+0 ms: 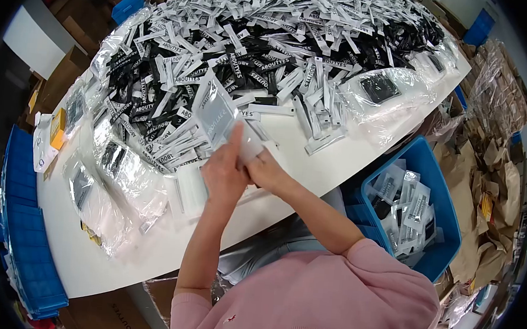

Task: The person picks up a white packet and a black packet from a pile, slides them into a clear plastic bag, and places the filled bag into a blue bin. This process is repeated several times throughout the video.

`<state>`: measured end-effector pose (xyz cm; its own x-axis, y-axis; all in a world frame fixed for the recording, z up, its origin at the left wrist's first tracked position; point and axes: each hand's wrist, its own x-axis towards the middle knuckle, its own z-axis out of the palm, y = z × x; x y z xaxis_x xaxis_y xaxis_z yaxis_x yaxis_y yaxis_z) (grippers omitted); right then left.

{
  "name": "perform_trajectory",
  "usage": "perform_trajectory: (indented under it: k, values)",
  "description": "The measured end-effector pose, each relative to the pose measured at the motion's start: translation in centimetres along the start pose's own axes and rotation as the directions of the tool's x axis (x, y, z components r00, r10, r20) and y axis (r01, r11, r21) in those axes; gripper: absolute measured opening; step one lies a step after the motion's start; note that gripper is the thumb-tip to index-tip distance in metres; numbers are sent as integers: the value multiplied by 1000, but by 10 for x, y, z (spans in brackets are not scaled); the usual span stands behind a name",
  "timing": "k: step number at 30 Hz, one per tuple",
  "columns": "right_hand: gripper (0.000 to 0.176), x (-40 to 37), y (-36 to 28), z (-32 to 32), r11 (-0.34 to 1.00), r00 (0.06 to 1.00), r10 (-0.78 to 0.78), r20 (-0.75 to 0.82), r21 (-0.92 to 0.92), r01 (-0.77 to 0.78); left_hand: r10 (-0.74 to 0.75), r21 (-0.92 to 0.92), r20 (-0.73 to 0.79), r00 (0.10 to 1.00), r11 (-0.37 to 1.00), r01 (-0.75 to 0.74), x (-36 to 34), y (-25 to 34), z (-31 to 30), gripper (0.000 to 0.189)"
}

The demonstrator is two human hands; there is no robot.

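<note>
My left hand [223, 175] and my right hand [267, 171] meet over the near middle of the white table [312, 168]. Together they hold a small clear plastic bag [214, 109] with a pale label inside, tilted up and away from me. A left finger is raised along the bag's lower edge, and my right fingers pinch its near end. Just beyond lies a huge pile of black and white woven labels [266, 42] printed ABOUTYES. A short stack of white pieces [189, 191] lies on the table beside my left hand.
Loose clear bags [112, 184] lie at the table's left end and more [385, 90] at the right. A blue bin [416, 209] with several filled bags stands at my right. Blue crates [24, 221] line the left; cardboard boxes and brown paper [495, 174] surround the table.
</note>
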<state>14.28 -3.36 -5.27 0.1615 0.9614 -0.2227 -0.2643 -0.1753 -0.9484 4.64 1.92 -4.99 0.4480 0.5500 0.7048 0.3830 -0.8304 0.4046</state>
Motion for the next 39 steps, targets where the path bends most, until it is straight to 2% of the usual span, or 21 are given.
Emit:
perform_trajectory:
  k: [2,3,4,6,8,10,12,13,15,17,19,21,24,26,28,31,33,34,35,37,39]
  values:
    - [24,-2,21,11,758,841,-539,39,-412,505,-376,-74,130,917,919,387,7,-11,-14,64]
    - [29,0,25,18,653,726,-687,-9,-447,612,-383,-212,118,916,892,400,6,-18,-11,64]
    - [29,2,24,14,651,724,-690,-9,-447,614,-222,-169,82,971,957,234,0,-19,-8,62]
    - [32,5,19,2,924,918,-375,-132,-129,359,107,-102,82,991,990,-98,-8,2,-6,59]
    - [30,6,18,-3,876,874,-471,-122,-176,448,36,-74,107,994,997,-29,-4,2,-9,59]
    - [22,-6,9,-7,930,978,-206,-39,-319,184,-36,-48,139,990,998,43,-6,1,-11,59]
    - [18,-3,9,-11,963,972,-231,-42,-154,222,-169,-131,136,976,974,187,-3,-4,-14,65]
    - [16,-4,9,-13,970,969,-242,-50,16,243,50,-145,55,997,989,-41,-2,1,-11,65]
    - [13,-2,7,-21,981,980,-176,-91,-100,167,108,-6,228,968,994,-110,-8,20,-15,65]
    - [15,4,10,-12,821,811,-536,-233,-368,437,67,57,248,966,995,-83,-1,22,-14,66]
    - [14,8,13,-11,847,833,-493,-253,-357,393,-124,145,239,963,985,91,6,16,-16,68]
    - [14,11,14,-13,919,925,-345,-161,-256,299,-131,142,259,957,985,97,1,12,-16,69]
    - [14,8,14,-12,865,859,-476,-187,-274,420,-149,158,318,936,982,102,1,22,-22,67]
    - [14,14,26,-21,875,887,-448,-108,-254,411,-229,13,645,729,957,288,16,27,-46,68]
    - [16,10,20,-27,886,908,-418,-32,-236,399,-44,-167,607,793,969,181,28,7,-59,69]
    - [21,-6,-6,-24,874,895,-430,118,-195,446,329,65,474,817,912,-405,63,-2,-74,65]
    - [22,-8,-12,-23,907,927,-335,166,-210,365,349,-135,460,817,936,-324,74,-7,-73,54]
    - [22,-8,-14,-25,908,928,-335,162,-209,364,128,-156,687,716,987,-27,82,-6,-77,48]
    - [21,-7,-16,-28,910,929,-319,189,-214,356,-58,-91,862,504,960,265,86,-6,-79,41]
    - [20,-8,-14,-33,913,930,-300,213,-218,345,-5,-226,809,588,921,318,81,-18,-71,25]
    - [18,-6,-9,-36,965,949,-211,235,-102,240,-109,-182,896,430,794,580,78,-26,-67,22]
